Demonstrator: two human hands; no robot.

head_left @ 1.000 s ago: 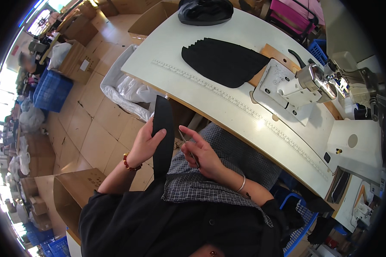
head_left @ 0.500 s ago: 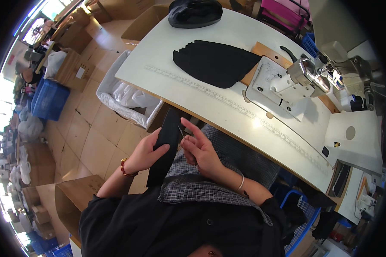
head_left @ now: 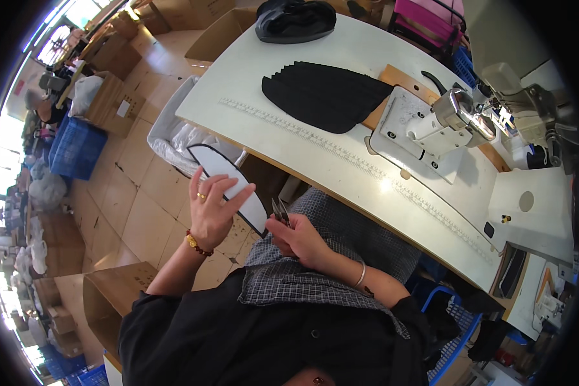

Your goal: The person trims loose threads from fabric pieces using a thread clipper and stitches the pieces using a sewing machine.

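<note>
My left hand [head_left: 211, 209] holds a curved, pointed panel [head_left: 217, 162], white on the side facing me with a black edge all round. Its fingers lie across the white face, and the panel hangs tilted over my lap, beyond the table's front edge. In my right hand [head_left: 299, 242] are small metal thread snips [head_left: 280, 210], their two blades pointing up and apart, close to the panel's lower right end. On the table, a stack of black fabric pieces [head_left: 325, 96] with stepped ends lies beside the sewing machine [head_left: 447, 122].
A ruler strip [head_left: 302, 134] runs along the white table [head_left: 231, 77]. Black glossy pieces [head_left: 296, 20] sit at its far end. A lined box [head_left: 167, 132] stands left of the table, a cardboard box [head_left: 116, 289] by my left elbow, and a blue basket [head_left: 453, 341] at my right.
The panel has turned from its black face to its white face, and my left hand has shifted across it. The snips have swung round in my right hand, which has closed its raised index finger.
</note>
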